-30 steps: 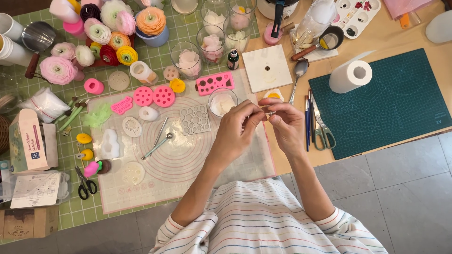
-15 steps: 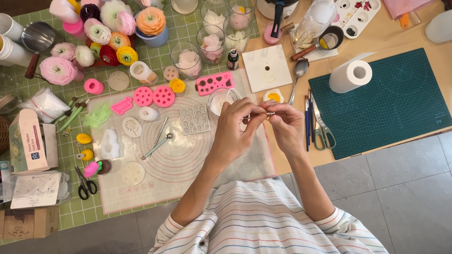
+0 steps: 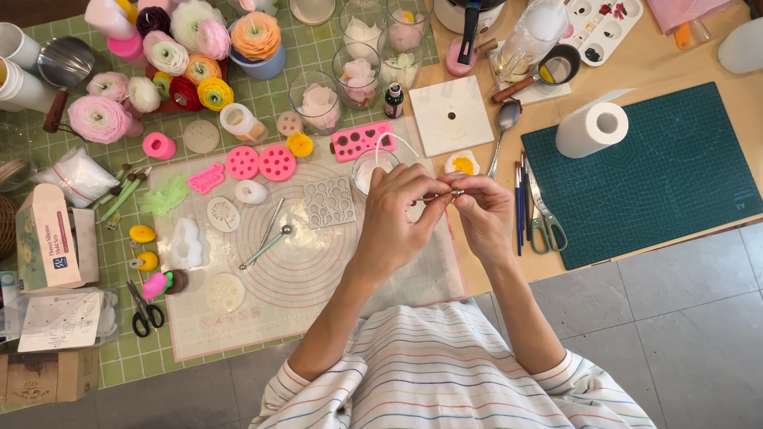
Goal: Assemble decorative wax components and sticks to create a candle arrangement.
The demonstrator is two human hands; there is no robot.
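1. Green gridded cloth (image 3: 334,32) covers the far left of my table, and bare pale wood shows to the right of it.
2. Dark green, the cutting mat (image 3: 675,183) lies at about 2 o'clock from my hands, well apart from them, with a roll of white paper (image 3: 592,127) standing on its near-left corner.
3. My clear silicone work mat (image 3: 294,270), printed with pink rings, spreads under and to the 9 o'clock side of my hands.
4. At 11 o'clock, far off, a cluster of paper-like flowers (image 3: 183,56) in pink, orange, yellow and red is crowded together.
5. My left hand (image 3: 397,218) is curled in, thumb and fingertips pinched toward the middle.
6. My right hand (image 3: 485,214) meets it from 3 o'clock, fingers bent and pinched the same way; the fingertips of both hands touch.
7. A white square tile (image 3: 451,115) with a hole in it lies at 12 o'clock, just beyond my hands.
8. Scissors (image 3: 543,218) and thin brushes (image 3: 518,199) lie just beside my right hand at 3 o'clock.
9. A ball-ended metal tool (image 3: 266,245) rests on the work mat at 9 o'clock.
10. Smallest of all, a tiny pale piece (image 3: 455,192) is clamped between both hands' fingertips, held above the mat's right edge; I cannot tell its shape.
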